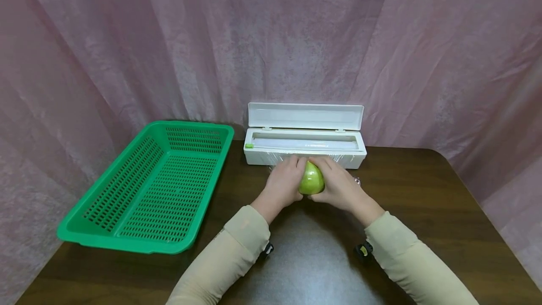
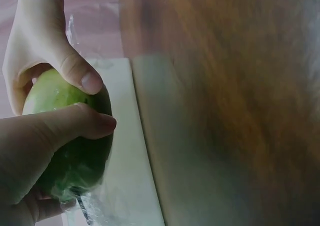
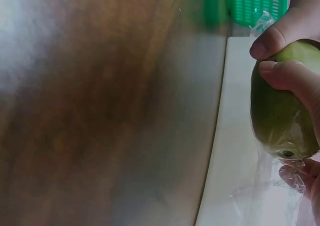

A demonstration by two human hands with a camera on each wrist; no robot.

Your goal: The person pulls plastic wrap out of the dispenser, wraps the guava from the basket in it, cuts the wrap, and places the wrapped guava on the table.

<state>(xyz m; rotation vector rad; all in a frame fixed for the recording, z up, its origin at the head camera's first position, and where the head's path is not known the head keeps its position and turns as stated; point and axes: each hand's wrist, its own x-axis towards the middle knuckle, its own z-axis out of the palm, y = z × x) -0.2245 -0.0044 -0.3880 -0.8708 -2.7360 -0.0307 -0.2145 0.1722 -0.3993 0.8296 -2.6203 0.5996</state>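
Observation:
In the head view, my left hand (image 1: 284, 181) and right hand (image 1: 340, 186) hold a smooth, pear-like green fruit (image 1: 312, 180) between them, just in front of the white cling film dispenser (image 1: 292, 159). Both thumbs press on its near side, tips close together in the wrist views, while the other fingers curl behind it, mostly hidden. Clear cling film (image 2: 62, 186) is drawn over the fruit and bunches at its left end. On the right, loose crinkled film (image 3: 299, 182) hangs by my right fingers. Inside the dispenser, its lid raised, lies a film roll (image 1: 305, 144).
A green slotted plastic basket (image 1: 211, 192) stands on the left of the dark wooden table (image 1: 427, 211). Behind the table hangs a pink curtain (image 1: 305, 36). The dispenser's upright lid (image 1: 306, 116) stands close to the curtain.

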